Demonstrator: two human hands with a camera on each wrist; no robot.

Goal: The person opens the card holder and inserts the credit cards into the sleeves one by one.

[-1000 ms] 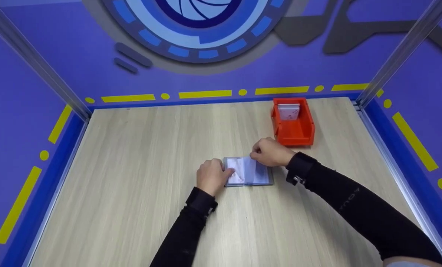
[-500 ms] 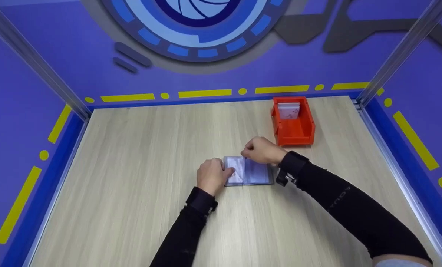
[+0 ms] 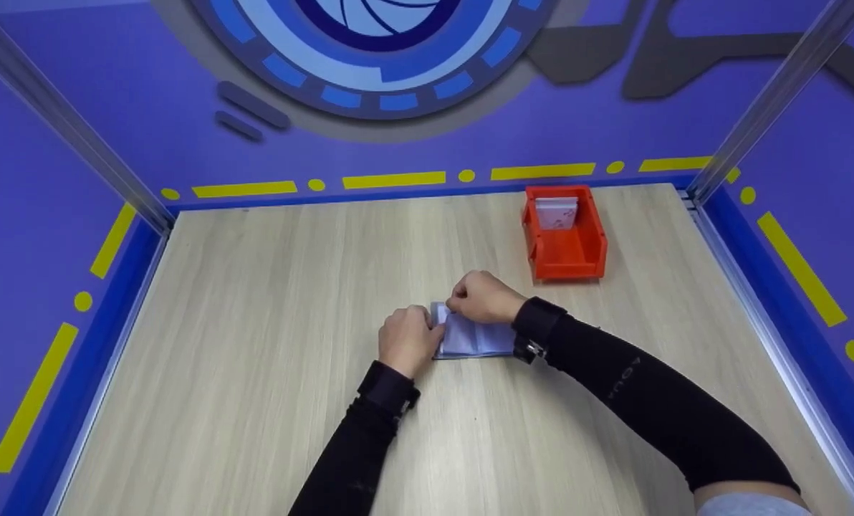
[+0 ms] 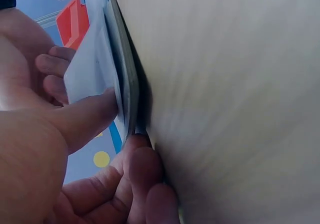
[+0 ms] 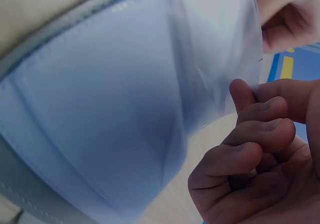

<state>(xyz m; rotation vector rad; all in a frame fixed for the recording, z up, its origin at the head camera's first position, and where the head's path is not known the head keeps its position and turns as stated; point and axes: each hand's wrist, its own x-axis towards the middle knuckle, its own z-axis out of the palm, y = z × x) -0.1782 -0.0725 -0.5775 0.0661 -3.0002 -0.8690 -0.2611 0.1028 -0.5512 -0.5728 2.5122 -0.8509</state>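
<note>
A small card album (image 3: 495, 340) with clear plastic sleeves lies spread on the table. My left hand (image 3: 407, 341) grips its left edge, and the left wrist view has the thumb (image 4: 95, 115) on top of the pages and the other fingers against the cover's edge. With thumb and index finger, my right hand (image 3: 486, 297) pinches the edge of a clear sleeve page (image 5: 220, 48) over the album's left half. That page stands lifted and bent in the right wrist view. Beneath it, the card on the left side is mostly covered. The right-hand sleeve (image 5: 100, 98) looks pale blue.
A red plastic bin (image 3: 569, 270) stands at the back right, with several pale printed cards (image 3: 557, 213) leaning inside its rear. The wooden table (image 3: 276, 301) is walled by blue panels (image 3: 370, 154) at the back and both sides.
My right hand has moved left, carrying the sleeve page from the album's right side across to the left half. My left hand has stayed on the left edge.
</note>
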